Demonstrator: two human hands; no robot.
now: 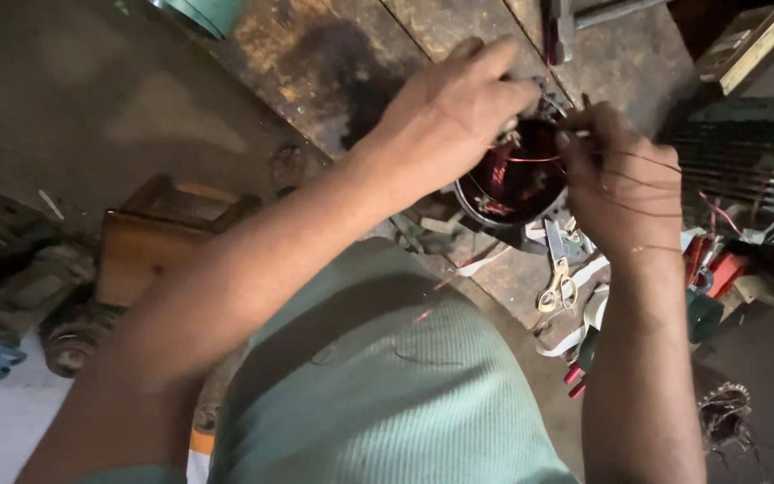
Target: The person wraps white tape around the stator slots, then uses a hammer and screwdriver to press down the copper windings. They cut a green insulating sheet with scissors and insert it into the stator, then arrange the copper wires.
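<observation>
Stator (514, 179) — scissors (555, 273) beside, ribbed motor (745, 152) near

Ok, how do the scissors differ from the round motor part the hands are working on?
The scissors lie flat on the bench, untouched; the round motor part is gripped by the left hand and touched by the right hand. The scissors are slim with pale yellowish handles; the motor part is a dark ring holding reddish copper wire. Both sit on the worn bench.

Two hands (459, 116) (615, 179), one wound motor stator (512, 184), one pair of scissors (557, 269), one wooden box (150, 237).
</observation>
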